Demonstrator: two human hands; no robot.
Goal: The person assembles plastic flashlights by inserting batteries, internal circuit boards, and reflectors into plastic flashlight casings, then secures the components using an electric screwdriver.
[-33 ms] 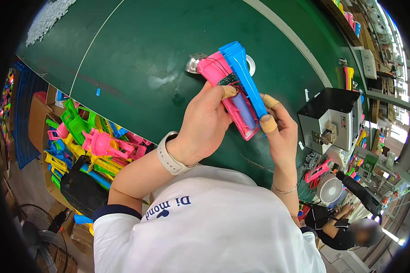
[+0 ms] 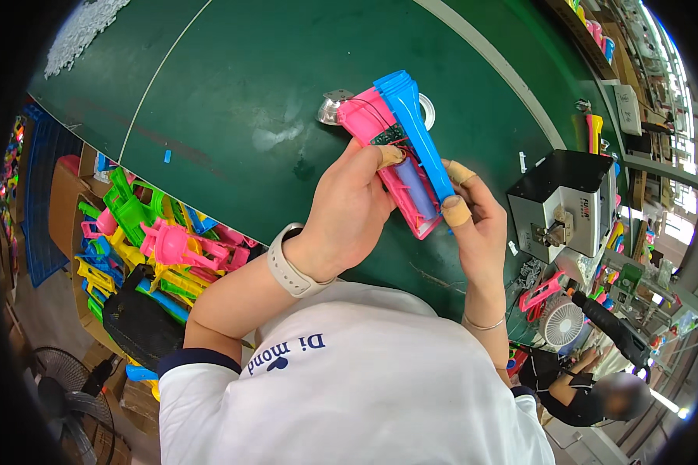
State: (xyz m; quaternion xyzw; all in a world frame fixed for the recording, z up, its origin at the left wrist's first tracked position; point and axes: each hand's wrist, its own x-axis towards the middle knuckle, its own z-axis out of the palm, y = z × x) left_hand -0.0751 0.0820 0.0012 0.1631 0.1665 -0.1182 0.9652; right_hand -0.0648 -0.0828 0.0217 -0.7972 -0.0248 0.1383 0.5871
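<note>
My left hand (image 2: pixel 347 209) is closed on a pink flashlight half-shell (image 2: pixel 364 116), its taped thumb pressing near the upper end of a purple cylindrical battery (image 2: pixel 416 190). A green circuit board (image 2: pixel 389 136) with thin wires lies inside that shell. My right hand (image 2: pixel 479 225), closed with taped fingertips, grips the lower end of a blue flashlight half-shell (image 2: pixel 417 132), tilted along the pink one's right side. Beside the pink shell's top sits a silver reflector cup (image 2: pixel 330 110) on wires. A pale ring-shaped part (image 2: pixel 427 112) shows partly behind the blue shell.
A green table (image 2: pixel 233 116) spans the view. To the left, a carton holds several coloured plastic parts (image 2: pixel 174 244). A black-and-silver machine box (image 2: pixel 562 201) stands right, near a white fan (image 2: pixel 561 322) and a black-handled electric screwdriver (image 2: pixel 609 322). Another person (image 2: pixel 578 391) is at lower right.
</note>
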